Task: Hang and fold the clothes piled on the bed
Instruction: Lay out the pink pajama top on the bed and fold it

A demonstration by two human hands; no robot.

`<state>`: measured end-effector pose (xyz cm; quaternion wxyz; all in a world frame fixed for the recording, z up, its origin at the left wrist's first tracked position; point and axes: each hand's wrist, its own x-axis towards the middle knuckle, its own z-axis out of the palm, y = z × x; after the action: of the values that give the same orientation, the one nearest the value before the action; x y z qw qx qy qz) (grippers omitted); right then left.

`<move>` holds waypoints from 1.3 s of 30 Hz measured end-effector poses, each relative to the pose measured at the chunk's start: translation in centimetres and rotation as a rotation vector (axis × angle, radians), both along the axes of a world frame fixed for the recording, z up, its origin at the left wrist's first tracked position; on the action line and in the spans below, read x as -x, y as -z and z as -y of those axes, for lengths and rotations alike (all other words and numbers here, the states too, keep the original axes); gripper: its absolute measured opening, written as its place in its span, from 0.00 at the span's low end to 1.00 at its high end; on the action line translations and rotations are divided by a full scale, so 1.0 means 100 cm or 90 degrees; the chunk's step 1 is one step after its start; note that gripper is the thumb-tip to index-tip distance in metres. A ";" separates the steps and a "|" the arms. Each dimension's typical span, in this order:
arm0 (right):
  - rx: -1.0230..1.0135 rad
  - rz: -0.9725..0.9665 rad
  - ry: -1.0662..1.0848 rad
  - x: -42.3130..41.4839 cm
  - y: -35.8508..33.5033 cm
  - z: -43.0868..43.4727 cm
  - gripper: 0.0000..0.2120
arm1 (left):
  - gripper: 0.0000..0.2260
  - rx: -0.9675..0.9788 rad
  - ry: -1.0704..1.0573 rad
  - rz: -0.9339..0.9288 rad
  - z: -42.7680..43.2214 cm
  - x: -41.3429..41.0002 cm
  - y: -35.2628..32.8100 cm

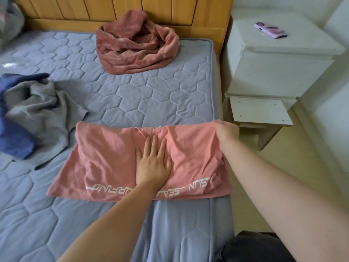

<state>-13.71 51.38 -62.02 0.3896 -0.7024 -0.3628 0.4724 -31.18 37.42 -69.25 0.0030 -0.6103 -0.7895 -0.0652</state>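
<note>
Blue and grey garments (28, 114) lay crumpled in a heap at the left edge of the quilted mattress (117, 95), not yet sorted. Further right and toward the wooden headboard (79, 14), a dusty-red garment (136, 44) sat bunched, well apart from the working area. Nearest the viewer, a pink T-shirt (105, 159) with white lettering lay spread across the mattress close to its right edge, already doubled into a wide band. At the middle of that band the left hand (153, 163) rested flat, palm down, fingers straight and slightly spread, pressing the cloth to the mattress along what appeared to be the intended fold line. At the band's far right corner the right hand (225, 133) pinched the fabric, fingers curled round the edge and lifting it slightly off the bed. Beyond the bed on the right stood a white nightstand (279, 72) carrying a phone (270, 30) in a pink case. The step in hand was judged to be the crosswise fold of the T-shirt: the flat hand served as anchor and crease guide while the pinching hand prepared to carry the right portion over. The next move would call for drawing that corner leftward across the anchoring hand, keeping the edges aligned, then slipping the flat hand out and smoothing the result; the other garments remained to be folded or hung.
</note>
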 end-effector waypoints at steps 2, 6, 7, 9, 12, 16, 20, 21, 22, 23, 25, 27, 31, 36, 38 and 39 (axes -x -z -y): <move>0.083 -0.174 0.087 -0.008 -0.005 -0.012 0.17 | 0.29 -0.017 -0.005 0.007 0.000 0.000 0.001; 0.182 -0.141 0.094 -0.025 0.008 -0.020 0.24 | 0.28 -0.045 -0.003 0.024 0.000 0.000 0.000; 0.195 -0.146 0.078 -0.029 0.015 -0.020 0.25 | 0.28 -0.050 -0.004 0.025 0.000 0.000 0.000; 0.204 -0.149 0.059 -0.035 0.031 -0.013 0.26 | 0.28 -0.056 -0.005 0.025 0.000 0.000 0.000; 0.181 -0.127 0.053 -0.037 0.047 0.008 0.31 | 0.28 -0.051 -0.008 0.030 0.000 0.000 0.000; 0.153 -0.030 -0.048 -0.032 0.041 0.036 0.19 | 0.28 -0.055 -0.008 0.037 0.000 0.000 -0.001; 0.154 -0.160 -0.044 -0.043 0.045 0.041 0.07 | 0.27 -0.067 -0.011 0.057 0.001 -0.001 -0.001; 0.134 -0.183 -0.011 -0.047 0.044 0.043 0.06 | 0.26 -0.069 -0.009 0.058 0.001 -0.001 -0.001; 0.101 -0.174 0.019 -0.052 0.046 0.043 0.04 | 0.26 -0.069 -0.007 0.058 0.002 -0.001 -0.001; 0.070 -0.116 0.030 -0.054 0.044 0.046 0.06 | 0.26 -0.070 -0.008 0.057 0.002 -0.001 -0.002; 0.049 0.027 0.044 -0.058 0.040 0.052 0.13 | 0.26 -0.073 -0.011 0.056 0.003 -0.001 -0.002; 0.104 0.080 -0.001 -0.057 0.029 0.061 0.23 | 0.26 -0.072 -0.013 0.055 0.002 -0.001 -0.002; 0.248 0.066 -0.225 -0.043 0.020 0.078 0.23 | 0.26 -0.073 -0.014 0.055 0.002 -0.002 -0.003; 0.172 0.122 -0.133 -0.051 0.026 0.077 0.14 | 0.27 -0.071 -0.013 0.056 0.003 -0.002 -0.002; 0.172 0.344 -0.195 -0.057 0.028 0.084 0.16 | 0.28 -0.061 -0.013 0.053 0.002 -0.002 -0.003; 0.172 0.423 -0.230 -0.056 0.028 0.088 0.17 | 0.28 -0.052 -0.013 0.051 0.002 -0.002 -0.002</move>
<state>-8.16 42.57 -64.86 0.0659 -0.7867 -0.5214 0.3239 -30.98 37.27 -69.02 -0.0026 -0.5982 -0.7920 -0.1218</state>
